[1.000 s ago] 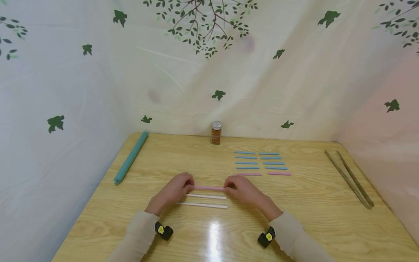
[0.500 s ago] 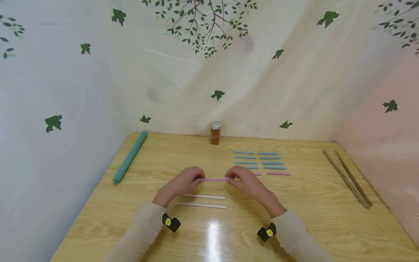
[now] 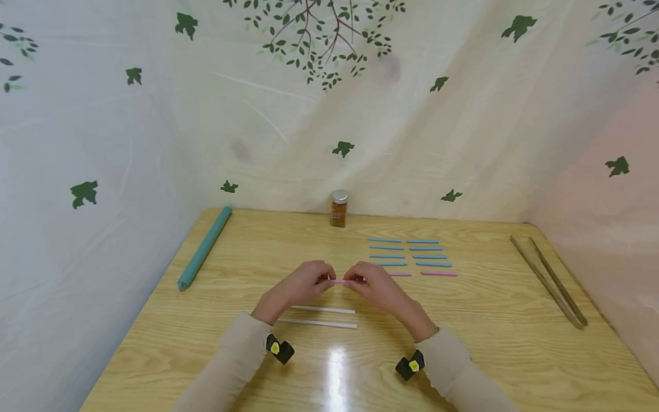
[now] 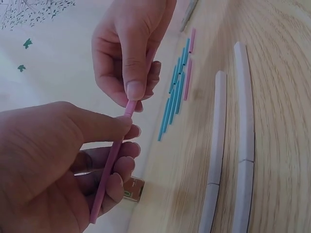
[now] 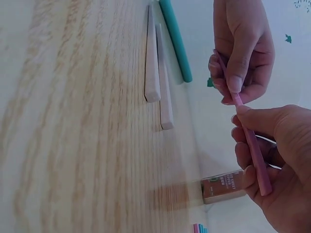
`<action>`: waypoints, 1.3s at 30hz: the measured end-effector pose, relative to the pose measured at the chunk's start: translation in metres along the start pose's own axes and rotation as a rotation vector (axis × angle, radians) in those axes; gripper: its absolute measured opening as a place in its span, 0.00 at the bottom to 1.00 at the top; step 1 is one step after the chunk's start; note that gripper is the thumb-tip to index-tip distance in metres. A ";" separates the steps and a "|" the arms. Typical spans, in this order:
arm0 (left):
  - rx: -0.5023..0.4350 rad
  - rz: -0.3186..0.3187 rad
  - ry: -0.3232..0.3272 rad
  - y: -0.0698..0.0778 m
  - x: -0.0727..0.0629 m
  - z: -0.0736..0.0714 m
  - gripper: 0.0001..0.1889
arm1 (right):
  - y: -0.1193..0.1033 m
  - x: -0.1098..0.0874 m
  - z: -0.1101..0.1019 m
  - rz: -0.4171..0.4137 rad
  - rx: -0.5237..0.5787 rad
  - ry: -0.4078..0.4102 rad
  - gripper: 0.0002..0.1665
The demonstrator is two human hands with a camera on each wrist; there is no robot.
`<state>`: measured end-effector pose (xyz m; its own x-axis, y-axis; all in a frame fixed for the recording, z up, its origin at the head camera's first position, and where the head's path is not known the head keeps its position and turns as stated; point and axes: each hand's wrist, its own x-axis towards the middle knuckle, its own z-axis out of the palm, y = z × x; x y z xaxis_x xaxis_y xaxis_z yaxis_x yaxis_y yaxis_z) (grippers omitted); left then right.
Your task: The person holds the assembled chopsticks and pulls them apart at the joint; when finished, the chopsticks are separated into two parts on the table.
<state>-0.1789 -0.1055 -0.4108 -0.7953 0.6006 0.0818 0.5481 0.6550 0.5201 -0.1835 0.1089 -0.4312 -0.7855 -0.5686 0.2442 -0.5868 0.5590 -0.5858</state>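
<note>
Both hands pinch one slender pink stick (image 3: 339, 281) above the table's middle, thumbs close together on either side of a seam. My left hand (image 3: 304, 283) has its thumb and curled fingers on one half, plain in the left wrist view (image 4: 111, 167). My right hand (image 3: 378, 284) grips the other half, seen along the fingers in the right wrist view (image 5: 255, 150). Below the hands lie two long white sticks (image 3: 324, 309), each with a seam visible in the left wrist view. Behind the right hand are several short blue sticks (image 3: 426, 249) in two columns and two short pink sticks (image 3: 439, 273).
A spice jar (image 3: 339, 210) with a silver lid stands at the table's back edge. Along the left edge lies a teal cylinder (image 3: 205, 249). Tongs (image 3: 551, 283) rest near the right edge. A leaf-patterned curtain (image 3: 288, 131) closes off the back and sides.
The hands have raised the pink stick away from the white sticks and toward the back. Their grips have slid inward, so less of the stick shows between them.
</note>
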 end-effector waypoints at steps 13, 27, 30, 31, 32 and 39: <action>0.022 0.027 0.023 0.003 0.004 0.004 0.05 | -0.001 -0.005 -0.004 0.018 0.022 -0.028 0.06; 0.003 0.052 0.057 -0.003 0.003 0.013 0.04 | 0.002 -0.010 -0.001 0.046 0.024 -0.040 0.04; 0.005 0.055 0.063 -0.003 0.002 0.014 0.04 | 0.003 -0.010 -0.001 0.047 0.014 -0.045 0.04; 0.004 0.056 0.065 -0.003 0.002 0.015 0.04 | 0.003 -0.011 -0.001 0.047 0.011 -0.045 0.04; 0.005 0.058 0.069 -0.003 0.002 0.015 0.04 | 0.004 -0.011 -0.001 0.047 0.009 -0.046 0.04; 0.019 0.084 0.099 -0.003 0.002 0.014 0.04 | 0.003 -0.012 -0.002 0.031 0.005 -0.027 0.03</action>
<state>-0.1790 -0.0995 -0.4243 -0.7678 0.6059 0.2080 0.6176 0.6139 0.4916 -0.1765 0.1181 -0.4346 -0.7974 -0.5675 0.2051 -0.5616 0.5735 -0.5964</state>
